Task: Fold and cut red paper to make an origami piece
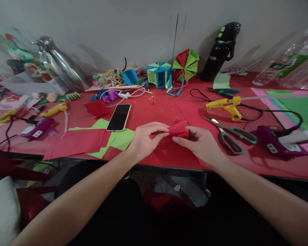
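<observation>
Between my two hands, just above the front part of the red tabletop, is a piece of folded red paper (179, 128). My left hand (150, 138) pinches its left side between thumb and fingers. On the other side my right hand (199, 141) grips the right edge, thumb in front and fingers behind. The exact folds are partly covered by my fingers. A black-screened phone (119, 117) lies left of my left hand, and scissors with grey-green handles (231, 136) lie to the right of my right hand.
A yellow glue gun (226, 106) and a purple power strip (279, 143) with cords lie right. Red paper sheets (78, 142) over green ones (128, 136) lie left. Folded-paper models (186, 65), a black bottle (218, 53), plastic bottles (290, 65) and a metal jug (61, 65) stand along the wall.
</observation>
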`<control>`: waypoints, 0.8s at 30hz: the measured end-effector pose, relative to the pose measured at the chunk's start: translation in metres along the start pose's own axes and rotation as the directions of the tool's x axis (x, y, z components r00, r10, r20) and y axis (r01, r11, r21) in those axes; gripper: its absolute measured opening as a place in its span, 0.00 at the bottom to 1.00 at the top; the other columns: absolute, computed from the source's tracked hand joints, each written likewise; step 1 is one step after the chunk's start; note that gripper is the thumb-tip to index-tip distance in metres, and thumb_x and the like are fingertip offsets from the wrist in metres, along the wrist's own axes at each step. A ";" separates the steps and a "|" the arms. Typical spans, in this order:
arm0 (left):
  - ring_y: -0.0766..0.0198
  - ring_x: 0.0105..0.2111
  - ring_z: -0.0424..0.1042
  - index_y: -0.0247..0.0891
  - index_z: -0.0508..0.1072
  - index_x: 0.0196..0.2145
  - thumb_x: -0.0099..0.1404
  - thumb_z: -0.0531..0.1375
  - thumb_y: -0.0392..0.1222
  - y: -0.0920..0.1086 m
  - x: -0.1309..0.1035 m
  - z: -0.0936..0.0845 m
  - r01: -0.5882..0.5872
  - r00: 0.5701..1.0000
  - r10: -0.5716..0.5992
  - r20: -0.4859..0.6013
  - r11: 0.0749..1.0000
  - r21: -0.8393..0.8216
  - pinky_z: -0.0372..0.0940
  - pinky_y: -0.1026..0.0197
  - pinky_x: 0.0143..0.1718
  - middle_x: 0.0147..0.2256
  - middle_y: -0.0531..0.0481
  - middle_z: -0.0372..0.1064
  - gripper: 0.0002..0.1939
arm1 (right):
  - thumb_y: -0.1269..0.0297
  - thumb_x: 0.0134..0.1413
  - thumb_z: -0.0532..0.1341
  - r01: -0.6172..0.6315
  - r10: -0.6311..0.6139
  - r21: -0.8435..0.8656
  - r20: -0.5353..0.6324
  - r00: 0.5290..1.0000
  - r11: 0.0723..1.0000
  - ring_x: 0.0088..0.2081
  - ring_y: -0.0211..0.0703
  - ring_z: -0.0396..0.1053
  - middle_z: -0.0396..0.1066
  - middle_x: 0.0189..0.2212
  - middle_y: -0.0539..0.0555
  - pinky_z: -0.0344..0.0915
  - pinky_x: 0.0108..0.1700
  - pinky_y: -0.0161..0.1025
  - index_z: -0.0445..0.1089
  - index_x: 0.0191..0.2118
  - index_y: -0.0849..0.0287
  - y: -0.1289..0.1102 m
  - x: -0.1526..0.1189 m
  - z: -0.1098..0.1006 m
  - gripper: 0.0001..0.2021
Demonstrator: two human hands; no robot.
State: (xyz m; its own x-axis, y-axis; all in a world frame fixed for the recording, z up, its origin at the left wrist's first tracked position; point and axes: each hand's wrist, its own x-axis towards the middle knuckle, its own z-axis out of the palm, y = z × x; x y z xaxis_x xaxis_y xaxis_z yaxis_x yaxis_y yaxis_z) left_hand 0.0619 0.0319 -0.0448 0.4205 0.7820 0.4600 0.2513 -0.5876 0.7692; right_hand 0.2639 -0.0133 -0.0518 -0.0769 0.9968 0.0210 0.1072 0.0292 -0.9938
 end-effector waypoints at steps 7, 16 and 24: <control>0.61 0.43 0.78 0.40 0.81 0.36 0.63 0.66 0.37 0.002 0.000 0.002 0.014 1.000 -0.014 -0.011 1.000 0.011 0.73 0.58 0.49 0.41 0.47 0.79 0.04 | 0.54 0.48 0.70 -0.034 0.041 -0.087 0.078 0.996 0.996 0.41 0.50 0.76 0.80 0.39 0.55 0.71 0.45 0.46 0.78 0.39 0.58 -0.004 0.002 -0.008 0.15; 0.61 0.41 0.78 0.40 0.81 0.34 0.62 0.66 0.38 0.003 0.001 0.001 0.107 0.990 -0.113 -0.084 0.991 -0.075 0.73 0.59 0.46 0.40 0.47 0.79 0.02 | 0.52 0.51 0.69 -0.031 0.112 -0.195 0.418 0.902 0.980 0.51 0.50 0.73 0.76 0.49 0.53 0.68 0.54 0.45 0.75 0.50 0.52 -0.019 0.009 -0.052 0.21; 0.60 0.40 0.78 0.40 0.81 0.33 0.61 0.67 0.40 0.002 0.002 0.001 0.145 0.978 -0.165 -0.127 0.977 -0.155 0.74 0.58 0.44 0.39 0.47 0.79 0.03 | 0.50 0.58 0.63 0.119 -0.089 -0.299 0.114 0.990 0.947 0.36 0.44 0.75 0.78 0.34 0.50 0.70 0.41 0.39 0.78 0.37 0.54 -0.023 0.007 -0.036 0.13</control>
State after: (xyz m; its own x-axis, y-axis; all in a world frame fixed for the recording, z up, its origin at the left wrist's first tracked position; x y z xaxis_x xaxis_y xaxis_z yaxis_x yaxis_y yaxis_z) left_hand 0.0642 0.0324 -0.0425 0.2589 0.8885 0.3789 0.1711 -0.4283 0.8873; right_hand 0.2966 -0.0048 -0.0246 -0.1981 0.9754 0.0966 0.3885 0.1687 -0.9059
